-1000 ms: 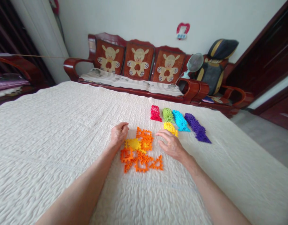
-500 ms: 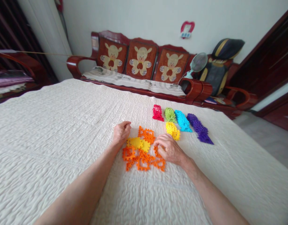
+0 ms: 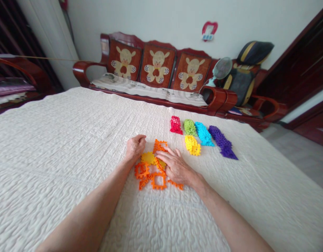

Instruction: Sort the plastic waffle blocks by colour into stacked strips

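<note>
Several orange plastic interlocking pieces, some square frames (image 3: 158, 188) and some triangular, lie in a loose group on the quilted cover. Two solid yellow toothed pieces (image 3: 148, 158) sit among them, the right one partly covered by my fingers. My right hand (image 3: 177, 166) reaches over the group from the right, its fingers on a tilted orange triangular piece (image 3: 160, 165); the thumb is mostly hidden. At the upper left of the group, my left hand (image 3: 135, 146) rests with fingers curled closed, and whatever they hold is hidden.
Sorted stacks of pieces stand beyond my right hand: red (image 3: 175, 125), green (image 3: 190, 127), light blue (image 3: 204, 133), purple (image 3: 222, 141) and yellow (image 3: 192, 145). The cream quilted cover (image 3: 72, 140) spreads all around. Behind its far edge is a wooden sofa (image 3: 151, 96) with cushions.
My right hand has moved left across the orange group, and an orange triangular piece now stands tilted at its fingers. My left hand stays closed in nearly the same place.
</note>
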A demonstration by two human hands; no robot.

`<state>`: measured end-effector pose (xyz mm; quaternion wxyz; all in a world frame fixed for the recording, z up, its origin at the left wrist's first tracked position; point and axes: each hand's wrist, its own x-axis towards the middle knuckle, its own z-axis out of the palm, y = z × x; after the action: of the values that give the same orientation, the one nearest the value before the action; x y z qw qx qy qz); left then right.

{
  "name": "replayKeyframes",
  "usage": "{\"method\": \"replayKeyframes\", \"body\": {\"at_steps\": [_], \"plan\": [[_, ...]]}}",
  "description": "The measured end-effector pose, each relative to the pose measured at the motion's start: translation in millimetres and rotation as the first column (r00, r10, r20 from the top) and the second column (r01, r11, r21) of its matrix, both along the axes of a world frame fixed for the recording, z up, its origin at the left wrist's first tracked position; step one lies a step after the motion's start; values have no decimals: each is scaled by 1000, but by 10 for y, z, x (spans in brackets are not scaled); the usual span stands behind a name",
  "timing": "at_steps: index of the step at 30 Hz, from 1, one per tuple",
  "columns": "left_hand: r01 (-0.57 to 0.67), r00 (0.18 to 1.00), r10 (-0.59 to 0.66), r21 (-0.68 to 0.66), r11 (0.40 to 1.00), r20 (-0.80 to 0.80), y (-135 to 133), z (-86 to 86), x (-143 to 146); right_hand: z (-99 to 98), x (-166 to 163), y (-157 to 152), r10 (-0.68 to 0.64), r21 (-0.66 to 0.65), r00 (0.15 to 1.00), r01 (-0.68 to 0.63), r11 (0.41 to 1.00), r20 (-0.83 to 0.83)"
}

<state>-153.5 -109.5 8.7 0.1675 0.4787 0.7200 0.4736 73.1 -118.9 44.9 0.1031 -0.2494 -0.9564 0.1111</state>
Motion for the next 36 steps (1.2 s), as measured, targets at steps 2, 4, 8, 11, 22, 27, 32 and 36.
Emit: {"method": "replayKeyframes", "body": {"at_steps": [2, 4, 8, 11, 22, 27, 32, 36], "plan": [[-2, 1000, 2, 1, 1000, 2, 7, -7, -4, -16, 8, 21, 7, 8, 1000, -7, 1000, -31], [-1, 1000, 0, 15, 1000, 25, 20, -23, -12, -16, 14, 47, 7, 24, 994, -5, 1000, -106], [-19, 994, 12, 68, 997, 110, 41, -67, -33, 68, -79, 82, 7, 36, 963, 2, 999, -268], [-44, 989, 29, 100, 994, 143, 35, -72, -40, 149, -269, 70, 13, 34, 971, -5, 999, -240], [-17, 993, 5, 100, 995, 119, -6, -7, -24, 261, -579, 31, -51, 151, 999, 48, 987, 16], [-5, 995, -4, 87, 996, 102, -12, -16, -37, 306, -589, 61, -65, 123, 997, 70, 990, -49], [8, 993, -15, 63, 998, 113, -9, -63, -72, 450, -461, 78, -68, -34, 963, 61, 998, -259], [34, 994, -40, 61, 998, 106, 10, -130, -116, 402, -57, 90, -150, -85, 866, 124, 989, -476]]}}
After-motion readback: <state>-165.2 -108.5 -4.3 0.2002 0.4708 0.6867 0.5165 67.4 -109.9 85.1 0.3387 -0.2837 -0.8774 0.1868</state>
